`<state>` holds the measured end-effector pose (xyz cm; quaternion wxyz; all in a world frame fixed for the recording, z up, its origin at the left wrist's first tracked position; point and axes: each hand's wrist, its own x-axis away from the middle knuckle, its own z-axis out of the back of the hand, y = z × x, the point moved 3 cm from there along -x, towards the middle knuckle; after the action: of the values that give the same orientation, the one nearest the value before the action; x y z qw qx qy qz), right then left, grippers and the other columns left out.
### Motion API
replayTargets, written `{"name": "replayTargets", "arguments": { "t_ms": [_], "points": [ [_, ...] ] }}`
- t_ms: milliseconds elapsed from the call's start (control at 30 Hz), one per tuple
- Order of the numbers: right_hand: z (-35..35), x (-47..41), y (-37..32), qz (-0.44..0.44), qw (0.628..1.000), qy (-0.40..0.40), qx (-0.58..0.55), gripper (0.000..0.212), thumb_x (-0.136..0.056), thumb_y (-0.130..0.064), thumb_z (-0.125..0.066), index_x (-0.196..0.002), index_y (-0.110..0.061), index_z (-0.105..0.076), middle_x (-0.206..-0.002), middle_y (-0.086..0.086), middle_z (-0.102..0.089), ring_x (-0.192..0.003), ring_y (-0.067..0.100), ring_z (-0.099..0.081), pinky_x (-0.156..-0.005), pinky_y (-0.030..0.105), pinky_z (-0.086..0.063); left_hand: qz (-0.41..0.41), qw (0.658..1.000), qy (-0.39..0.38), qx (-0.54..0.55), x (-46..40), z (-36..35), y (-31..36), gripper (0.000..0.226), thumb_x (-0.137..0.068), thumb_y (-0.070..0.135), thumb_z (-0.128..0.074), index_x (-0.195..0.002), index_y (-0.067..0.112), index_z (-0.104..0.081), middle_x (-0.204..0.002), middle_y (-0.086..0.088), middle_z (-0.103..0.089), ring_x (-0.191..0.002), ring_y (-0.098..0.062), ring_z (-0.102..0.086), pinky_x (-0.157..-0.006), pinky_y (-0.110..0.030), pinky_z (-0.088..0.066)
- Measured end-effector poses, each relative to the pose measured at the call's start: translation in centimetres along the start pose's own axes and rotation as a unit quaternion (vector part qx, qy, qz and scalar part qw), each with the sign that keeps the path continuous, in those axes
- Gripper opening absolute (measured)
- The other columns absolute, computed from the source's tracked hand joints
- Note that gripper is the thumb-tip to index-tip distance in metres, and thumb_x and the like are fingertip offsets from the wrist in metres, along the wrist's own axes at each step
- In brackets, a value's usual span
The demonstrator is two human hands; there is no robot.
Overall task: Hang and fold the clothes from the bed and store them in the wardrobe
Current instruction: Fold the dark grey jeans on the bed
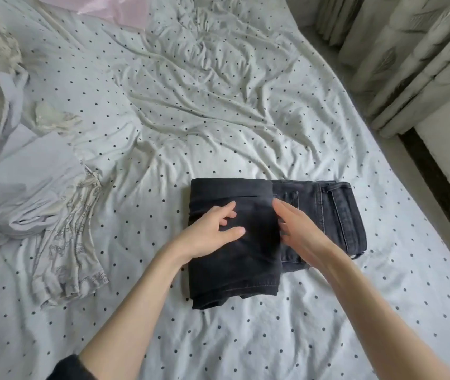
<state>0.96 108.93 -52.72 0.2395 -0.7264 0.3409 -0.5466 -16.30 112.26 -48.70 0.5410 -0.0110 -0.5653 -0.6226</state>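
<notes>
Black jeans (248, 259) lie partly folded on the dotted bed sheet (218, 119), the leg part laid over the left side and the waistband showing at the right. My left hand (213, 231) rests on the folded leg layer with fingers loosely spread. My right hand (298, 231) lies flat on the jeans at the edge of that folded layer, fingers straight. Neither hand grips the cloth.
A heap of pale clothes (26, 187), one lavender and one with a printed pattern, lies at the left of the bed. Something pink (103, 6) sits at the far edge. Curtains (410, 50) hang at the right, past the bed's edge.
</notes>
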Motion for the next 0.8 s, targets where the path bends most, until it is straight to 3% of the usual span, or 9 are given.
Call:
{"name": "replayTargets", "arguments": {
  "t_ms": [67, 133, 200, 267, 333, 467, 600, 700, 800],
  "points": [
    [1.2, 0.2, 0.1, 0.014, 0.999, 0.027, 0.042, 0.026, -0.098, -0.035, -0.044, -0.117, -0.043, -0.061, -0.122, -0.012, -0.064, -0.114, 0.005, -0.058, -0.101, 0.032, -0.044, -0.005, 0.998, 0.051, 0.022, -0.8, -0.9, -1.0, 0.058, -0.092, 0.021, -0.058, -0.144, 0.027, -0.033, -0.13, 0.011, -0.046, -0.11, -0.001, -0.045, -0.087, -0.012, -0.035],
    [1.0, -0.4, 0.1, 0.036, 0.992, 0.07, 0.103, 0.039, -0.097, -0.025, -0.048, -0.136, -0.024, -0.049, -0.135, -0.005, -0.054, -0.125, 0.01, -0.049, -0.112, 0.035, -0.033, -0.001, 0.98, 0.194, 0.045, -1.0, -0.5, -2.5, 0.053, -0.088, 0.013, -0.063, -0.135, 0.023, -0.044, -0.121, 0.005, -0.049, -0.097, -0.002, -0.049, -0.077, -0.01, -0.039],
    [-0.2, -0.7, -0.2, 0.084, 0.95, 0.159, 0.254, 0.045, -0.096, -0.021, -0.049, -0.14, -0.012, -0.044, -0.144, 0.001, -0.042, -0.134, 0.015, -0.037, -0.114, 0.024, -0.022, 0.036, 0.956, 0.289, 0.045, -0.6, 0.2, -4.2, 0.052, -0.082, 0.013, -0.07, -0.128, 0.018, -0.046, -0.116, -0.001, -0.045, -0.089, -0.005, -0.049, -0.075, -0.012, -0.04],
    [-1.1, -0.1, -0.2, 0.151, 0.895, 0.284, 0.309, 0.036, -0.095, -0.02, -0.051, -0.13, -0.011, -0.055, -0.132, 0.002, -0.048, -0.126, 0.017, -0.043, -0.102, 0.016, -0.027, 0.089, 0.949, 0.29, 0.082, -0.5, 0.5, -6.0, 0.055, -0.078, 0.015, -0.075, -0.122, 0.012, -0.044, -0.117, -0.006, -0.048, -0.094, -0.014, -0.054, -0.083, -0.024, -0.045],
    [-1.3, 0.6, 0.5, 0.162, 0.895, 0.318, 0.267, 0.028, -0.094, -0.021, -0.051, -0.119, -0.017, -0.063, -0.112, -0.003, -0.052, -0.105, 0.014, -0.054, -0.086, 0.009, -0.034, 0.138, 0.946, 0.255, 0.143, -1.0, 0.5, -7.1, 0.052, -0.075, 0.018, -0.078, -0.117, 0.008, -0.048, -0.116, -0.008, -0.059, -0.1, -0.019, -0.06, -0.09, -0.034, -0.049],
    [-1.4, 0.2, 2.6, 0.079, 0.91, 0.185, 0.362, 0.04, -0.094, -0.028, -0.052, -0.134, -0.018, -0.052, -0.135, 0.003, -0.041, -0.122, 0.019, -0.044, -0.102, 0.022, -0.032, 0.182, 0.939, 0.159, 0.245, -1.5, 0.0, -6.9, 0.049, -0.077, 0.022, -0.077, -0.12, 0.012, -0.055, -0.116, -0.005, -0.065, -0.105, -0.021, -0.063, -0.099, -0.043, -0.047],
    [-0.5, -0.6, 2.7, 0.042, 0.921, 0.096, 0.376, 0.048, -0.094, -0.034, -0.052, -0.14, -0.021, -0.044, -0.151, 0.004, -0.026, -0.139, 0.016, -0.028, -0.111, 0.024, -0.019, 0.14, 0.943, 0.159, 0.256, -1.1, -0.5, -4.8, 0.042, -0.082, 0.016, -0.071, -0.119, 0.015, -0.052, -0.111, -0.002, -0.066, -0.101, -0.02, -0.065, -0.091, -0.04, -0.051],
    [2.0, -0.1, 1.6, -0.003, 0.978, 0.05, 0.202, 0.036, -0.096, -0.037, -0.049, -0.13, -0.028, -0.054, -0.141, -0.009, -0.045, -0.134, 0.008, -0.037, -0.109, 0.023, -0.03, 0.07, 0.949, 0.145, 0.271, -0.6, -1.3, -1.3, 0.037, -0.086, 0.013, -0.065, -0.121, 0.016, -0.052, -0.101, 0.003, -0.07, -0.092, -0.015, -0.067, -0.072, -0.031, -0.053],
    [5.1, 1.6, 0.3, -0.039, 0.999, -0.002, 0.032, 0.038, -0.097, -0.049, -0.034, -0.127, -0.034, -0.052, -0.131, -0.017, -0.053, -0.124, 0.008, -0.048, -0.104, 0.029, -0.037, -0.015, 0.955, 0.1, 0.277, -0.7, -2.6, 2.8, 0.032, -0.091, 0.015, -0.058, -0.123, 0.017, -0.053, -0.093, 0.007, -0.071, -0.08, -0.006, -0.066, -0.065, -0.024, -0.053]
  ]
}}
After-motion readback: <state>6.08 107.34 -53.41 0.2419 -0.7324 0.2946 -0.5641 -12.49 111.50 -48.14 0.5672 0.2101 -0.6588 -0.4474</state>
